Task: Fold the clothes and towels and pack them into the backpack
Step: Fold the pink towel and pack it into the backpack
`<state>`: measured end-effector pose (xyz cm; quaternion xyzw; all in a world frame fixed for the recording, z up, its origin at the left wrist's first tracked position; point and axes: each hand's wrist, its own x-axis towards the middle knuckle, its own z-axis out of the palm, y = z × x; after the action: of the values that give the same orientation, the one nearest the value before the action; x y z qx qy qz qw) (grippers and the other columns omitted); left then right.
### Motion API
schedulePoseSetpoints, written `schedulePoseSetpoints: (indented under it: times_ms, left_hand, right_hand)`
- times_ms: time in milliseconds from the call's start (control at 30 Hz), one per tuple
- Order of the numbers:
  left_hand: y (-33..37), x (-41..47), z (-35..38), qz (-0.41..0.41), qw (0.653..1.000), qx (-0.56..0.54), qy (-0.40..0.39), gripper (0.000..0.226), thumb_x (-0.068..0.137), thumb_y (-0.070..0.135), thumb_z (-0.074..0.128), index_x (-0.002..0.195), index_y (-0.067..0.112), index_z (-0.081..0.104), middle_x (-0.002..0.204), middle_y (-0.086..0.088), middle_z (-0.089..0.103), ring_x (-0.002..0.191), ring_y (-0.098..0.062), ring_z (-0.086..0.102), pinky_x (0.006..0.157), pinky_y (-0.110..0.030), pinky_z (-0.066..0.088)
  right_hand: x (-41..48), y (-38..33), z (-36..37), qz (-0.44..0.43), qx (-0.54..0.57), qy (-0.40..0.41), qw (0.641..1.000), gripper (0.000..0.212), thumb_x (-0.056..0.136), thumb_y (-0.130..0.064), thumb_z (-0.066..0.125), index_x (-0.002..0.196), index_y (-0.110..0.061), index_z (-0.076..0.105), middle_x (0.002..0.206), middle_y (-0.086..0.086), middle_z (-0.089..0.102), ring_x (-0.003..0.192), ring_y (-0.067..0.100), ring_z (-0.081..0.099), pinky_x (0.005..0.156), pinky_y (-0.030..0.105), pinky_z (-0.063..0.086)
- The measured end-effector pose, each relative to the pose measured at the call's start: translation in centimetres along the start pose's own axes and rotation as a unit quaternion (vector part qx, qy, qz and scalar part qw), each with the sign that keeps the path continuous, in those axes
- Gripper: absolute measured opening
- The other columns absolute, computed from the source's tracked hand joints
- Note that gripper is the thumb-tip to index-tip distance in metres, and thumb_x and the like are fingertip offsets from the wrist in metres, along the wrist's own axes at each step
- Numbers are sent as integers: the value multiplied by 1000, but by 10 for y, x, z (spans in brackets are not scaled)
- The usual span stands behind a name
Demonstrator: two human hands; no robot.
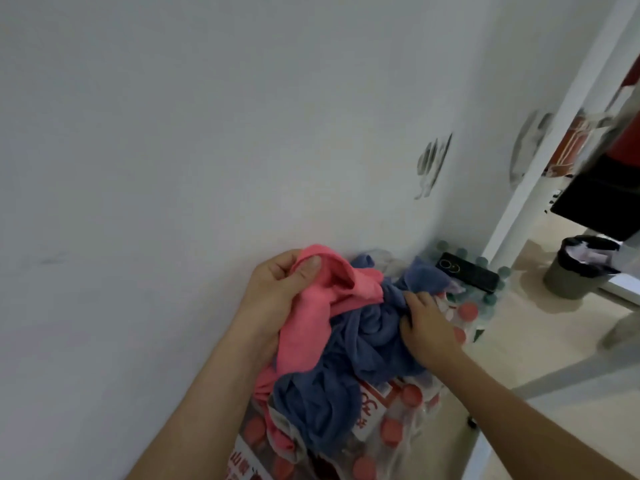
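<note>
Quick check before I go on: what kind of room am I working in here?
Probably a storeroom or back corner of an office or flat: shrink-wrapped packs of red-capped bottles stacked against a bare white wall, and a grey waste bin with a black liner on the beige floor.

The white wall [173,168] closes the left side just beside the cloth pile [346,341]; right, open floor [540,327] leads to a bin [571,275].

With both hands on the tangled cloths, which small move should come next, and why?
Probably lift the pink cloth free with the left hand, while the right hand presses down the crumpled blue towel; the two lie tangled, so neither can be folded.
</note>
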<state>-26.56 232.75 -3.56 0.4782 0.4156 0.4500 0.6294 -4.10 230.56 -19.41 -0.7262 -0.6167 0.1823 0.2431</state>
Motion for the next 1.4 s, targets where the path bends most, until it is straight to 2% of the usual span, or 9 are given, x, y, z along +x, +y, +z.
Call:
schedulePoseSetpoints:
  times_ms: [233,367,433,567,800,900,967,1133,1400]
  left_hand:
    - [34,11,61,13,995,-23,101,33,77,36,62,81,4,70,75,-13,67,66,-21,60,54,-21,51]
    - [67,18,91,59,988,-36,139,42,78,46,61,97,8,67,87,-17,58,75,-25,52,53,-24,48]
    - [78,21,98,70,987,-35,140,35,85,42,60,92,10,72,88,-15,64,77,-23,58,63,-28,53]
    - [82,15,107,26,996,-33,84,34,88,41,58,84,12,74,86,-14,69,77,-23,64,69,-30,56]
    - [105,-10,93,91,993,-52,58,28,74,44,63,76,19,78,87,-4,73,84,-15,68,77,-29,56]
    - [115,-26,71,152,986,33,56,24,79,35,61,78,16,76,79,-2,72,73,-13,66,67,-25,56]
    - [115,-38,50,198,951,226,74,10,84,24,65,89,22,74,78,7,68,62,-9,59,59,-20,49]
    - [79,-42,30,157,796,579,82,80,72,40,75,140,37,31,114,9,58,85,-18,59,77,-36,50]
    - [111,-60,30,299,891,279,197,27,87,-5,57,105,10,43,75,5,51,54,3,53,53,-17,47]
  right_hand:
    - [22,5,-70,-29,-29,-305,951,38,94,-40,53,130,-28,50,116,-1,61,103,20,56,81,29,44]
    - [18,1,-88,-75,-80,-223,969,66,78,-65,56,136,-40,38,130,-1,50,117,23,50,91,35,46]
    - [14,-20,-117,-50,111,-208,971,82,70,-74,59,139,-46,26,129,-9,43,113,15,54,88,34,50]
    - [15,-83,-156,-105,497,-222,832,58,84,-42,63,132,-57,33,126,-22,54,105,7,64,81,36,57]
    - [33,-98,-107,-92,319,-101,938,6,89,-14,61,87,-10,65,81,8,66,74,10,56,70,36,51]
    - [32,-99,-126,26,529,-192,826,20,97,-12,48,107,-11,65,100,5,67,94,18,63,74,39,57]
    - [31,-113,-142,16,603,-213,768,25,101,-17,42,115,-14,63,112,8,66,102,24,65,76,48,58]
    - [20,-186,-178,-99,613,-201,758,26,102,-12,37,110,-2,59,96,14,68,90,26,65,83,38,56]
    - [-15,-184,-180,-176,479,-277,814,62,80,-24,74,133,-41,47,127,5,59,113,22,60,86,52,54]
